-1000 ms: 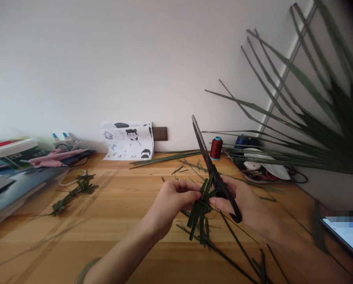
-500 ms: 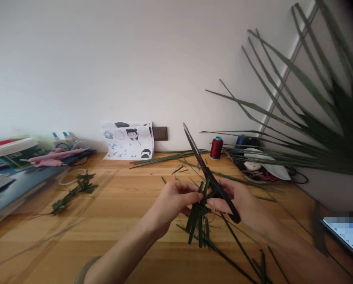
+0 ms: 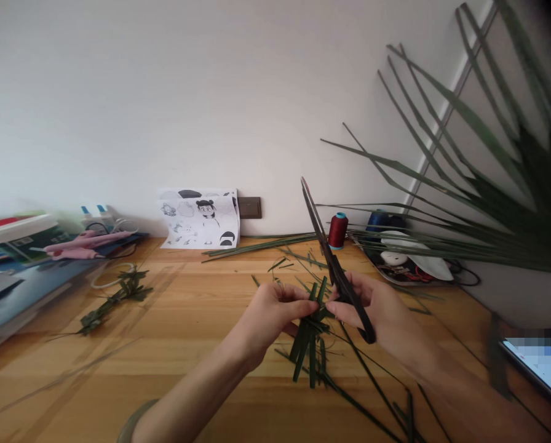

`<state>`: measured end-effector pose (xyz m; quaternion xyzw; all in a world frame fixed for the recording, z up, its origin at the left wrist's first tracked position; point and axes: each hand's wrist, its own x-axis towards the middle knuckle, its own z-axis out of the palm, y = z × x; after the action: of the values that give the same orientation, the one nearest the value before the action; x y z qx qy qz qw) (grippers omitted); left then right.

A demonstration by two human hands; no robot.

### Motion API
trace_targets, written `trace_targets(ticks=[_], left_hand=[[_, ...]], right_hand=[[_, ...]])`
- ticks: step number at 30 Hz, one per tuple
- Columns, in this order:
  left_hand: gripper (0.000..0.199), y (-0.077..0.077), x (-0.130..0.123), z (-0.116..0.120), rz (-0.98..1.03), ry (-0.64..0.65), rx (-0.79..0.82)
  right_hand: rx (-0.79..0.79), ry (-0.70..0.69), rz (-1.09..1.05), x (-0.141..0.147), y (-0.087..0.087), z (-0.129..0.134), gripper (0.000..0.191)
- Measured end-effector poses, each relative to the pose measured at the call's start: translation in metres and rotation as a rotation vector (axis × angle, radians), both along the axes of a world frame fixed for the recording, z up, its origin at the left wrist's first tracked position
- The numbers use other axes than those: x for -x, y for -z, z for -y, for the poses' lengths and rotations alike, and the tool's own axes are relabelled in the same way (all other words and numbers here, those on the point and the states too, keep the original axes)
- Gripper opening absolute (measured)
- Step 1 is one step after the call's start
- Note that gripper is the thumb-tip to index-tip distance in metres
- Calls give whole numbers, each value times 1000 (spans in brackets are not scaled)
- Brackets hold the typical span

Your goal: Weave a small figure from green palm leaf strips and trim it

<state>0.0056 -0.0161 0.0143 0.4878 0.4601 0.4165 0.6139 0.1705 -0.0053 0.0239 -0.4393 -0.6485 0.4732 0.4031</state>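
Observation:
Between thumb and fingers, my left hand (image 3: 275, 311) pinches a small woven piece of green palm leaf strips (image 3: 305, 347); several flat strip ends hang below it and a few stick up above. My right hand (image 3: 365, 301) holds a pair of black-handled scissors (image 3: 337, 264), the blades together and pointing up and away. My right thumb and a fingertip are close to the woven piece's right side; whether they touch a strip I cannot tell. Long thin leaf strips (image 3: 368, 363) trail from beneath the hands across the wooden table.
A finished-looking woven leaf piece (image 3: 114, 301) lies at left, near a pink glue gun (image 3: 86, 243). Behind stand a printed drawing sheet (image 3: 202, 221) and a dark red thread spool (image 3: 337, 231). Palm fronds (image 3: 497, 197) spread in from the right, above a cluttered tray (image 3: 409, 280). A phone (image 3: 538, 369) lies at right.
The scissors have shifted slightly right and stand more upright, moving with my right hand. My left hand and the woven piece stay almost where they were.

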Motion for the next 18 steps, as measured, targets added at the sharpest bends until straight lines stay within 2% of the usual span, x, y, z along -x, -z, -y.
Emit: trace_targets(ticks=[6, 13, 18], left_hand=[[16, 0, 3, -1, 37, 23, -7], [10, -1, 7, -6, 76, -54, -14], [9, -1, 9, -8, 116, -76, 16]], right_hand=[[-37, 48, -14, -4, 4, -7, 13], [55, 189, -135, -4, 3, -10, 26], [49, 269, -206, -10, 1, -14, 30]])
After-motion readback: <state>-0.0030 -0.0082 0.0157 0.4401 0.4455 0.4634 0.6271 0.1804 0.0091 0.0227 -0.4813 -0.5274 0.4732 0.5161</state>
